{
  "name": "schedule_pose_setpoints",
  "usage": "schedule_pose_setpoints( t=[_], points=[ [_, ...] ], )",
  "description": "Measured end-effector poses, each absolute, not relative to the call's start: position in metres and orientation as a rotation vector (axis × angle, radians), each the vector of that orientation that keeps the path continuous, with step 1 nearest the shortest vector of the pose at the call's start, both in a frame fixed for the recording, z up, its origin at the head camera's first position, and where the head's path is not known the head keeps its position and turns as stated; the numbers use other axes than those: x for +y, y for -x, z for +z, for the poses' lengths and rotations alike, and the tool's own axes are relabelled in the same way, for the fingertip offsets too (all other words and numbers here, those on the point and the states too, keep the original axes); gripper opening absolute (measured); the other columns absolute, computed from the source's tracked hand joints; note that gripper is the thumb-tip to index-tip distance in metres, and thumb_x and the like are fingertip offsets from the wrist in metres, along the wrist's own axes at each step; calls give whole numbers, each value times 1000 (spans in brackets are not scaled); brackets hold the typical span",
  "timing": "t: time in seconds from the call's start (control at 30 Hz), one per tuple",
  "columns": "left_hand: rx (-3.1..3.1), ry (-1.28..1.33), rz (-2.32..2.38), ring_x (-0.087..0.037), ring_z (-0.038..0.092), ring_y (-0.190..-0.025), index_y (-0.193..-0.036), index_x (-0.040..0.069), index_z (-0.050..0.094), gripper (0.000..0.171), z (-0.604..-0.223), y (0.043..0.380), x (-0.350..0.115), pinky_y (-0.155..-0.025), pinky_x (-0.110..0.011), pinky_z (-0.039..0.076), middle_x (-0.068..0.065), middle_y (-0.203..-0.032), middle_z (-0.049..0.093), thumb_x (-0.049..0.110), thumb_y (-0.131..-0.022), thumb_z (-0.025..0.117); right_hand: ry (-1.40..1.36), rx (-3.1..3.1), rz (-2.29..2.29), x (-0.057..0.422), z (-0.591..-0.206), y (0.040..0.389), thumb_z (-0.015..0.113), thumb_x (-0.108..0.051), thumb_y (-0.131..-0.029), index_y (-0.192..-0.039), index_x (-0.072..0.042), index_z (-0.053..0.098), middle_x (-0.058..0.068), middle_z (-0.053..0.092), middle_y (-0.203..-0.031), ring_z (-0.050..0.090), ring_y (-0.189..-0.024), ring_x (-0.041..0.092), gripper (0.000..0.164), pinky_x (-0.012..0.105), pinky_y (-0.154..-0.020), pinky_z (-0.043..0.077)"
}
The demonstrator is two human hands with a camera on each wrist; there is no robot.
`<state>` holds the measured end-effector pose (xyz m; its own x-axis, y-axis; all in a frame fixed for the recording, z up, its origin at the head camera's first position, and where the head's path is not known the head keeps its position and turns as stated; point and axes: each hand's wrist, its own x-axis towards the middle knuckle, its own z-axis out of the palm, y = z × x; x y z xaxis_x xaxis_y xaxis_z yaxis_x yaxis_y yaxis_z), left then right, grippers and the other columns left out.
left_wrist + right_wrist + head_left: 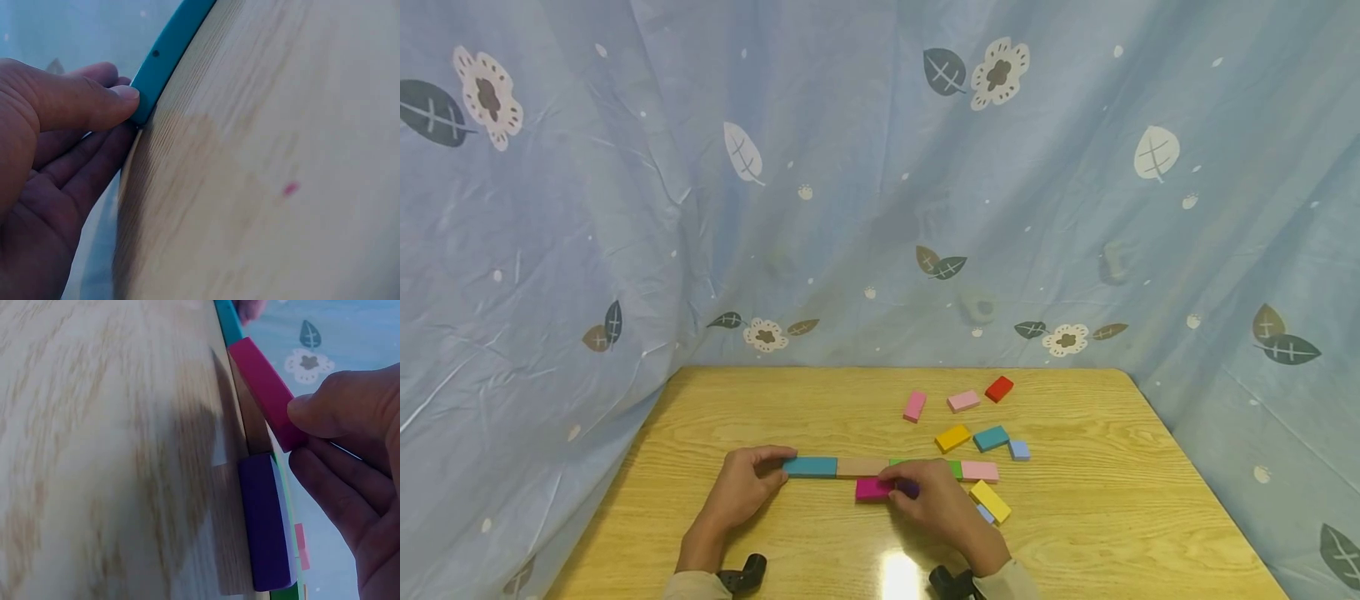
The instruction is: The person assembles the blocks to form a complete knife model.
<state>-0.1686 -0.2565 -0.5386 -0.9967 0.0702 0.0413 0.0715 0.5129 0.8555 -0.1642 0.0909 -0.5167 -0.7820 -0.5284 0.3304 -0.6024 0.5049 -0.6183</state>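
Note:
A row of flat blocks runs across the table, with a blue block at its left end, then a tan block, green and a light pink block. At the blue block's left end, my left hand holds it between thumb and fingers. My right hand pinches a magenta block by one end, just in front of the tan block. Beside the green part of the row lies a dark purple block, partly hidden under my right hand in the head view.
Right of my right hand lies a yellow block with a small periwinkle block against it. Behind the row are scattered an orange block, a teal block, a red block and pink ones. A patterned curtain hangs behind the table.

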Motion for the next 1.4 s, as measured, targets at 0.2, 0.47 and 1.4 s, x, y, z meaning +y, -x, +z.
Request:
schedule_pose_setpoints(
  t=[0.2, 0.47, 1.4],
  points=[
    [-2726, 141, -1541, -26, 77, -122, -124, 13, 83, 35, -538, 169, -255, -102, -39, 65, -5, -126, 81, -5, -94, 79, -979, -2655, 1117, 90, -518, 165, 82, 2, -91, -114, -14, 85, -1, 85, -110, 78, -103, 10, 28, 31, -90, 67],
    [-2723, 149, -1554, -26, 77, -120, -125, 13, 82, 35, -539, 170, -255, -100, -37, 66, -6, -127, 81, -5, -95, 78, -959, -2651, 1043, 91, -523, 167, 85, 0, -91, -116, -14, 85, -3, 84, -112, 79, -106, 12, 28, 34, -92, 68],
    [-2724, 136, -1547, -27, 76, -124, -123, 15, 83, 35, -540, 168, -257, -103, -41, 65, -5, -126, 81, -5, -94, 79, -932, -2605, 1042, 82, -528, 161, 84, 5, -90, -109, -11, 84, -1, 84, -107, 79, -101, 13, 25, 35, -91, 68]
  ],
)
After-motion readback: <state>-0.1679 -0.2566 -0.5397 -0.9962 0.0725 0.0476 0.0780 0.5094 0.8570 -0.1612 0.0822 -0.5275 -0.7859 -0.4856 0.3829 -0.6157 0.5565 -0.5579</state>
